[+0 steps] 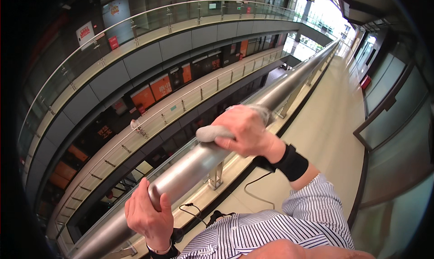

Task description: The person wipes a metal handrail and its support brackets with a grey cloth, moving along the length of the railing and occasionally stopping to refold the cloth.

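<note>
A thick, brushed metal handrail (pixel 187 173) runs from the lower left to the far upper right. My left hand (pixel 151 216) rests on its near part, the fingers curled over the top and the thumb on the near side. Higher along the rail, my right hand (pixel 244 130) is closed on a grey cloth (pixel 214 133) and presses it against the metal. A rounded end of the cloth sticks out to the left of the thumb, and the rest lies mostly hidden under the palm. Black bands circle both wrists.
Beyond the rail lies an open atrium with curved balconies and a glass balustrade (pixel 149 28). A person (pixel 136 126) is on a lower level. At right stretches a pale corridor floor (pixel 316 137) beside glass doors (pixel 393 105). Thin cables (pixel 257 184) hang near my body.
</note>
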Available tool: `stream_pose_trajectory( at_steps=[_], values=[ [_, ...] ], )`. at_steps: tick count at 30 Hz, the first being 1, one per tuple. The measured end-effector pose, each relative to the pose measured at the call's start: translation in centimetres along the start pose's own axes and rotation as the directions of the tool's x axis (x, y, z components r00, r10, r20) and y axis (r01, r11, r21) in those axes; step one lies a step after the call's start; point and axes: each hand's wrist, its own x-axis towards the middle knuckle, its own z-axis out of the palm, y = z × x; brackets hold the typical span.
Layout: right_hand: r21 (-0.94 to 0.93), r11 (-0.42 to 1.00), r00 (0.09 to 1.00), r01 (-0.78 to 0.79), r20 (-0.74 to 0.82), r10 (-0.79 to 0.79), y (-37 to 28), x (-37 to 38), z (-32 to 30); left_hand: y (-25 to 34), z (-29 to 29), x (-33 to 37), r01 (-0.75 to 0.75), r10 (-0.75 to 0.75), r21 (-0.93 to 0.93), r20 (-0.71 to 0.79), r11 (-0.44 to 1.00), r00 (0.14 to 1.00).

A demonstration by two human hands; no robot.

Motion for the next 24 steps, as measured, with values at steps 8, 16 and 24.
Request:
stream_pose_trajectory(
  at_steps=[8,16,24],
  values=[
    [-0.391,0.585,0.61,-0.711,0.073,0.789,19.5,-4.4,-8.8,0.6,-0.6,0.1,0.036,-0.035,-0.019,0.018,0.999,0.999],
    [-0.083,0.993,0.96,0.084,-0.26,-0.103,0.3,1.0,0.7,3.0,0.6,2.5,-0.027,0.049,0.211,-0.103,0.977,0.993],
    [-0.251,0.905,0.84,-0.342,-0.513,0.175,25.2,-8.5,-7.2,6.4,5.9,5.2,0.056,-0.052,0.077,-0.057,0.995,0.997]
  ],
)
